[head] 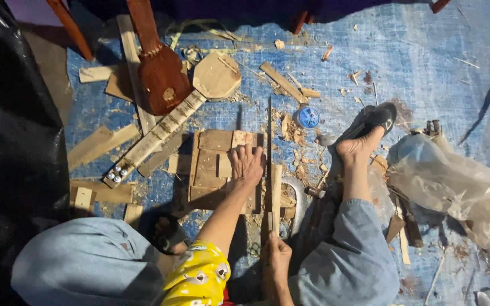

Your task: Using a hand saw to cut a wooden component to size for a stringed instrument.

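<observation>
My left hand (246, 164) lies flat on a small board of joined wooden slats (210, 170) on the blue tarp, pressing it down. My right hand (276, 258) grips the handle of a long thin blade or saw (269, 136) that runs away from me along the board's right edge. A narrow wooden strip (277, 195) lies beside the blade. My bare right foot (358, 148) rests on a black sandal (372, 122) to the right.
An unfinished small stringed instrument (165, 122) and a red-brown one (157, 71) lie at the upper left among wood offcuts. A blue lid (308, 118), shavings, a clear plastic bag (455, 184) and a black bag (12, 141) surround me.
</observation>
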